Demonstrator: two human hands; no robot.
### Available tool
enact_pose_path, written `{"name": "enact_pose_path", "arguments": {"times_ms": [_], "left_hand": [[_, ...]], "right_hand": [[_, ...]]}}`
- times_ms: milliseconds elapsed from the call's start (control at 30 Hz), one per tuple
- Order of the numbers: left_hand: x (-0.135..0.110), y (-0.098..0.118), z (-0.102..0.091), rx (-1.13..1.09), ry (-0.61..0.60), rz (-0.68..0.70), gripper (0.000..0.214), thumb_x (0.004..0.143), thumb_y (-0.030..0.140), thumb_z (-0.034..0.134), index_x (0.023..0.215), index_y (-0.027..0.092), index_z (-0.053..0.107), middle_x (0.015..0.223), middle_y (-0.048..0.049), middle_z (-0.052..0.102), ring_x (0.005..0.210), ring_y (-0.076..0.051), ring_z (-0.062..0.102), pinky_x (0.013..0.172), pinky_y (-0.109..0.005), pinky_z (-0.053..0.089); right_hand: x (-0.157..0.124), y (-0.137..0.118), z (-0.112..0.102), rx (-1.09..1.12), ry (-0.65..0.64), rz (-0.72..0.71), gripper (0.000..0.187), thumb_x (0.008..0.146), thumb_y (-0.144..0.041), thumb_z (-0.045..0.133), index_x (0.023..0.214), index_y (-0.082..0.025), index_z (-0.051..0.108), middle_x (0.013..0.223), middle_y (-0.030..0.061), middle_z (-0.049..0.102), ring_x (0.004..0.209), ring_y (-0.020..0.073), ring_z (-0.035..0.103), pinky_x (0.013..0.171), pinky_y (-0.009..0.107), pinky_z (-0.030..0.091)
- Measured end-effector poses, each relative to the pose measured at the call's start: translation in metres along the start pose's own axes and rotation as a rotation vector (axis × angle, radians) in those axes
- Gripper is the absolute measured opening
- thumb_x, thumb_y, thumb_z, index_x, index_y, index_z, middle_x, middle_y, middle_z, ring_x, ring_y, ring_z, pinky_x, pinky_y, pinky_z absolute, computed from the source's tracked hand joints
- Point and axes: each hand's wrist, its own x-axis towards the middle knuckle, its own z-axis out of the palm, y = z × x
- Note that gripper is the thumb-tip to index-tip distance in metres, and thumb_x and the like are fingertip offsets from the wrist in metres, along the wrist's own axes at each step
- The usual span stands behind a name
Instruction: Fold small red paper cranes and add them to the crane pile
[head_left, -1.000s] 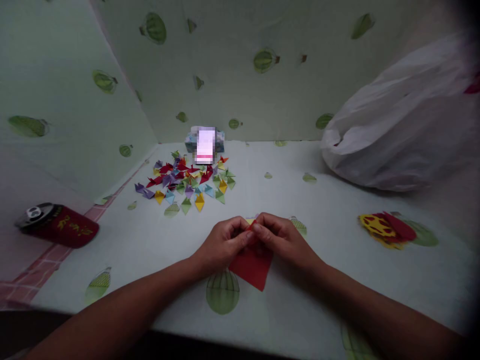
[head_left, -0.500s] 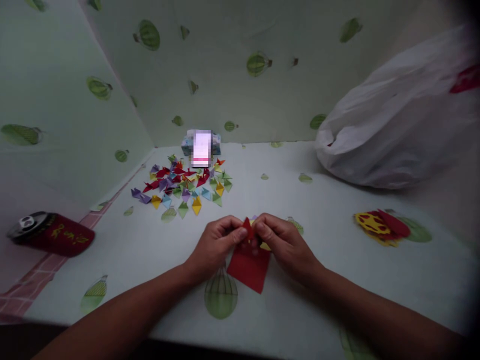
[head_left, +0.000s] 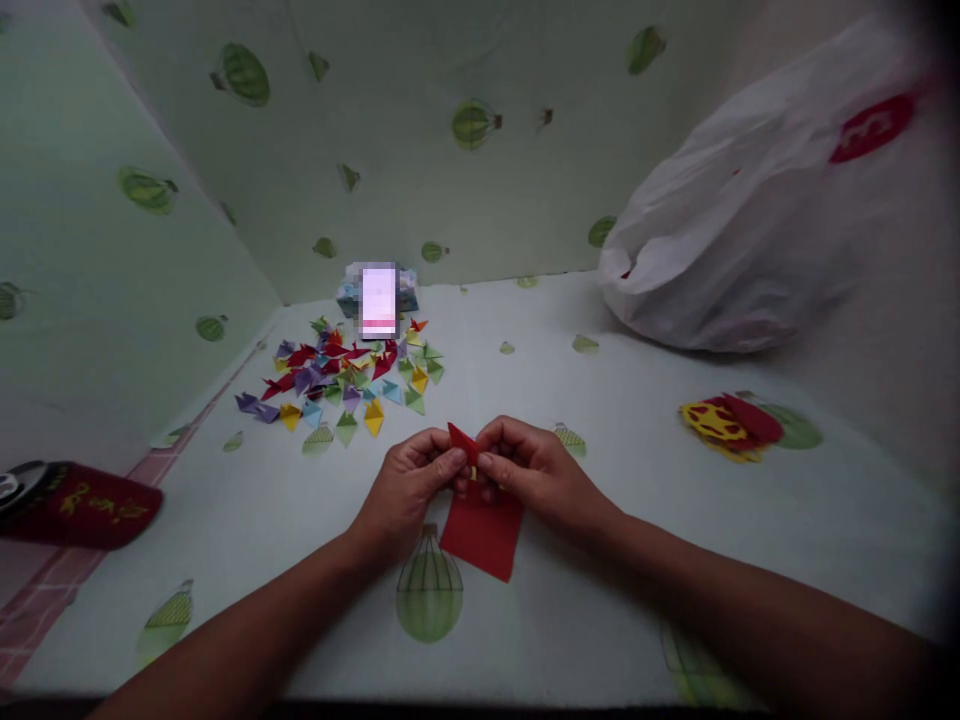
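My left hand and right hand meet over the middle of the table. Each pinches the small red piece between thumb and forefinger, its pointed tip sticking up between my fingertips and my other fingers curled in. I hold it just above the flat red paper, which lies on the table under my hands. This piece looks partly folded to me: it has a point, but I cannot tell how many creases are in it. Further back, near the corner, the pile of folded pieces in red, purple, yellow, green and blue lies in front of a small box, so a good many look done. The flat red paper and the red and yellow paper off to my right look unfolded, so I judge there is more to go
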Motion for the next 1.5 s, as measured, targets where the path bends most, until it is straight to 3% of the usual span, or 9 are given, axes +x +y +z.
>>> {"name": "enact_pose_path", "arguments": {"times_ms": [233,367,500,667,833,1033,1333,1500], "left_hand": [[0.000,0.000,0.000,0.057,-0.038,0.002,0.016,0.087,0.030,0.068,0.082,0.015,0.070,0.072,-0.0028,0.066,0.069,-0.014,0.060,0.070,-0.026,0.047],[-0.001,-0.001,-0.001,0.066,0.049,0.047,0.010,0.085,0.026,0.071,0.084,0.017,0.068,0.077,-0.0006,0.066,0.073,-0.012,0.060,0.073,-0.025,0.048],[-0.001,0.000,-0.002,0.073,0.054,0.040,0.011,0.084,0.025,0.072,0.080,0.016,0.068,0.074,-0.0004,0.067,0.072,-0.011,0.060,0.073,-0.023,0.048],[0.001,0.002,0.000,-0.046,0.031,-0.021,0.016,0.083,0.029,0.073,0.077,0.014,0.068,0.068,0.0004,0.064,0.066,-0.010,0.060,0.069,-0.022,0.048],[0.003,0.001,0.002,-0.114,0.064,-0.056,0.016,0.080,0.028,0.077,0.078,0.013,0.069,0.068,0.0001,0.064,0.065,-0.008,0.058,0.069,-0.019,0.048],[-0.001,-0.001,0.002,-0.065,0.083,0.011,0.015,0.078,0.024,0.078,0.089,0.017,0.070,0.069,0.0022,0.065,0.062,-0.007,0.058,0.063,-0.017,0.047],[0.001,0.000,0.001,-0.083,0.054,-0.015,0.015,0.080,0.026,0.076,0.081,0.015,0.067,0.066,0.0016,0.063,0.064,-0.008,0.057,0.066,-0.018,0.046],[-0.001,-0.001,-0.003,0.051,0.071,0.034,0.013,0.082,0.026,0.074,0.084,0.016,0.066,0.074,0.0011,0.064,0.068,-0.009,0.057,0.068,-0.020,0.046]], "right_hand": [[0.000,-0.002,0.001,0.046,0.006,0.040,0.016,0.083,-0.029,0.065,0.079,-0.018,0.054,0.073,0.0013,0.067,0.059,0.0107,0.059,0.060,0.026,0.047],[-0.001,-0.001,0.002,-0.065,0.026,0.039,0.012,0.081,-0.025,0.062,0.076,-0.018,0.054,0.064,-0.0022,0.059,0.055,0.0105,0.054,0.054,0.024,0.043],[-0.002,0.000,0.002,-0.239,0.069,-0.030,0.012,0.082,-0.025,0.059,0.074,-0.019,0.054,0.064,-0.0014,0.058,0.056,0.0112,0.052,0.052,0.024,0.039],[-0.002,0.005,0.001,-0.286,0.066,-0.122,0.005,0.087,-0.023,0.056,0.086,-0.019,0.055,0.069,-0.0006,0.061,0.060,0.0121,0.054,0.056,0.025,0.041],[-0.002,0.009,-0.001,-0.479,0.147,-0.337,0.010,0.087,-0.014,0.056,0.096,-0.018,0.054,0.073,-0.0013,0.059,0.063,0.0115,0.055,0.059,0.024,0.042],[-0.002,0.006,-0.003,-0.783,0.183,-0.636,0.011,0.090,-0.008,0.051,0.087,-0.017,0.057,0.077,0.0027,0.061,0.068,0.0129,0.055,0.062,0.025,0.043],[-0.001,0.007,-0.006,-0.814,0.100,-0.661,0.008,0.091,-0.013,0.055,0.096,-0.014,0.061,0.083,0.0075,0.068,0.072,0.0165,0.061,0.064,0.028,0.047],[-0.004,0.006,-0.004,-0.908,0.114,-0.631,0.011,0.092,-0.014,0.054,0.102,-0.013,0.059,0.086,0.0085,0.066,0.072,0.0171,0.061,0.064,0.029,0.047]]}}
